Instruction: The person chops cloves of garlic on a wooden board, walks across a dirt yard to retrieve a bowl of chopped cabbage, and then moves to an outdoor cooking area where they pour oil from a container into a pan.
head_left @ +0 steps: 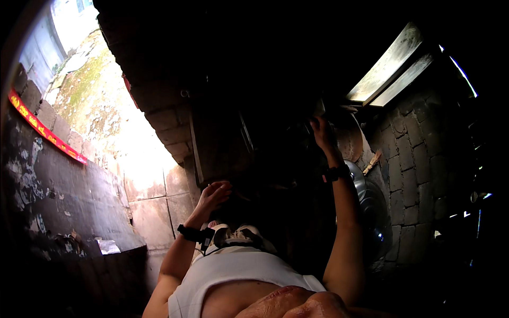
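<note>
My left hand (213, 195) hangs low in front of my body, its fingers loosely bent and nothing visible in them. It is nearest to the lower corner of a dark panel with a pale edge (196, 153); whether it touches the panel I cannot tell. Farther forward and to the right, my right hand (322, 131) reaches into deep shadow with its fingers curled in. A dim greyish piece (319, 108) shows just beyond its fingertips, but darkness hides what the hand grips. Both wrists wear black bands.
Shiny metal round vessels (371, 206) stand beside my right forearm, near a piece of split wood (373, 161). A brick wall (411, 169) runs along the right, below pale slanted boards (389, 66). At left, a doorway opens on bright paving (151, 212), beside a wall with a red strip (45, 130).
</note>
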Available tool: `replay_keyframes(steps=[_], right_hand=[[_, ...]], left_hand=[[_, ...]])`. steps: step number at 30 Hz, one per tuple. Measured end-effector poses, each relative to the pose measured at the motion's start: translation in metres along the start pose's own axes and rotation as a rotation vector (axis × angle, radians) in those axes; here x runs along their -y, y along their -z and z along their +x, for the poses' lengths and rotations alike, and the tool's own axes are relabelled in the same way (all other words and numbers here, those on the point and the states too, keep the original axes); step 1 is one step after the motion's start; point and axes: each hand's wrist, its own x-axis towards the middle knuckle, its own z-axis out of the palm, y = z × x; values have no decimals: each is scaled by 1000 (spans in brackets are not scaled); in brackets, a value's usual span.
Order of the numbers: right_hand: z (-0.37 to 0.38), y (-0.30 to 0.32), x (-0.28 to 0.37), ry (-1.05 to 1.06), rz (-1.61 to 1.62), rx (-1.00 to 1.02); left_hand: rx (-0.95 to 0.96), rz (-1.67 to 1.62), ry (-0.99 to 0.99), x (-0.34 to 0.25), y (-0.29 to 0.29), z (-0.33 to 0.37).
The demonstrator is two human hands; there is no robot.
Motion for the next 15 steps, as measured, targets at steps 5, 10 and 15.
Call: replay_keyframes(steps=[5, 10, 15], right_hand=[[9, -11, 24, -119, 62, 84], [1, 0, 31, -41, 32, 46], [-9, 27, 9, 40, -114, -54]], left_hand=[[-73, -36, 74, 7, 12, -11], [-80, -122, 31, 8, 26, -16], [-79, -122, 11, 9, 31, -16]])
